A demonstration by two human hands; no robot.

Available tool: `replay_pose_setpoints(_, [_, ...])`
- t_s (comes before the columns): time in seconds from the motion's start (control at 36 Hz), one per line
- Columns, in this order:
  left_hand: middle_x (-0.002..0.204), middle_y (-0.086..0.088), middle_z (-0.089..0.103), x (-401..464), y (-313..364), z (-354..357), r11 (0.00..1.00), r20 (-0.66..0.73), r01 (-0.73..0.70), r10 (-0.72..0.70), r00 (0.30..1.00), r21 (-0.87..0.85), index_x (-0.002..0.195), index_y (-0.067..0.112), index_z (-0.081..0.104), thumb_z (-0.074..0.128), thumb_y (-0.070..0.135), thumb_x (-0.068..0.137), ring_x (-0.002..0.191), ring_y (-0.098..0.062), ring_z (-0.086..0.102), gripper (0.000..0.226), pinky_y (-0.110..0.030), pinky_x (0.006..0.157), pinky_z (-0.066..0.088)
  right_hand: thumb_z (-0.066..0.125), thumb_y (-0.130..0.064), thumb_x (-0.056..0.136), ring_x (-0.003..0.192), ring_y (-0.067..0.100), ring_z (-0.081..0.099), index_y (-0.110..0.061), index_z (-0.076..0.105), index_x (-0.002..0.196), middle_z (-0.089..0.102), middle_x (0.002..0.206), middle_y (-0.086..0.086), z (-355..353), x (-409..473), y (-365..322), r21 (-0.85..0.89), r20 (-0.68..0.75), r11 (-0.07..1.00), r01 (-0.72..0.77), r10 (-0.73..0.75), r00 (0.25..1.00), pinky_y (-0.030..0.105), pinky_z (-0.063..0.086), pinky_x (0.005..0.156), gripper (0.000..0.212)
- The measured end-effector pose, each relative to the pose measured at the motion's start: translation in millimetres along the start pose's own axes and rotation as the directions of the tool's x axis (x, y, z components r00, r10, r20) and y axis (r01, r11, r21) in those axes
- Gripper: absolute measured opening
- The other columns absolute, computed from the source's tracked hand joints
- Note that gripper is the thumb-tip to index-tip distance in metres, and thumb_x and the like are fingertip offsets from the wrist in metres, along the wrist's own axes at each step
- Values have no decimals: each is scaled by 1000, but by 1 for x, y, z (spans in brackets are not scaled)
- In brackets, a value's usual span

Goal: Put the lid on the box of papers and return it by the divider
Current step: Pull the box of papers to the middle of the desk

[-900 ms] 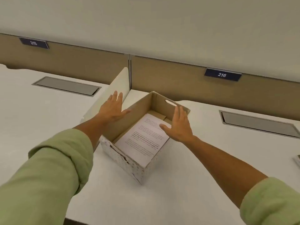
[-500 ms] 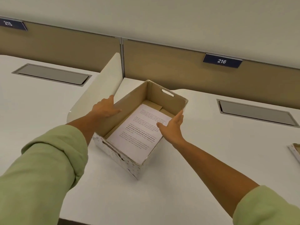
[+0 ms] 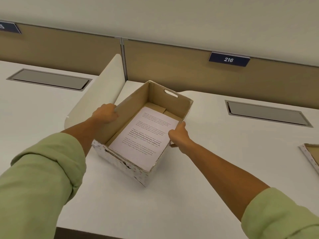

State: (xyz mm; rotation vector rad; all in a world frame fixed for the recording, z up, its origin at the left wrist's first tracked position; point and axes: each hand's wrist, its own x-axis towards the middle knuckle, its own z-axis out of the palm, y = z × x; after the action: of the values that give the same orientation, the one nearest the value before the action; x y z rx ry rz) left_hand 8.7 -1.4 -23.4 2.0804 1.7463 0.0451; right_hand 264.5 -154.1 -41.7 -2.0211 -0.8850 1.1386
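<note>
An open cardboard box (image 3: 138, 171), white-patterned outside and brown inside, stands on the white desk next to the cream divider (image 3: 96, 95). Printed papers (image 3: 146, 135) lie flat in its bottom. My left hand (image 3: 105, 112) grips the box's left wall at the rim, between box and divider. My right hand (image 3: 178, 135) holds the right wall, thumb over the rim. The lid (image 3: 310, 154) lies upside down at the far right edge of the view, mostly cut off.
A tan partition (image 3: 172, 66) with a "216" label (image 3: 228, 59) runs along the back. Grey cable hatches (image 3: 265, 113) (image 3: 50, 79) sit in the desk on each side. The desk's front edge is close to me.
Both hands came down from open above the box and closed on its side walls. The view shifted so the lid's corner shows at the right.
</note>
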Motion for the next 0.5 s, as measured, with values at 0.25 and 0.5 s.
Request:
replay_pose_setpoints(0.25, [112, -14, 62, -36, 19, -14, 999, -75, 5, -9, 997, -51, 123, 8, 58, 54, 30, 93, 93, -30, 58, 38, -39, 78, 47, 53, -6, 97, 84, 17, 57, -21, 20, 147, 53, 118, 1, -33, -16, -14, -11, -23, 997, 78, -79, 997, 30, 55, 53, 62])
replay_pose_setpoints(0.5, [118, -17, 60, -103, 74, -30, 998, -199, -64, 62, 978, -4, 123, 6, 53, 47, 21, 95, 102, -36, 58, 32, -46, 88, 48, 57, -5, 96, 105, 32, 63, -17, 40, 133, 60, 127, 9, -99, -59, -15, 7, -95, 972, 236, -234, 967, 49, 63, 75, 42])
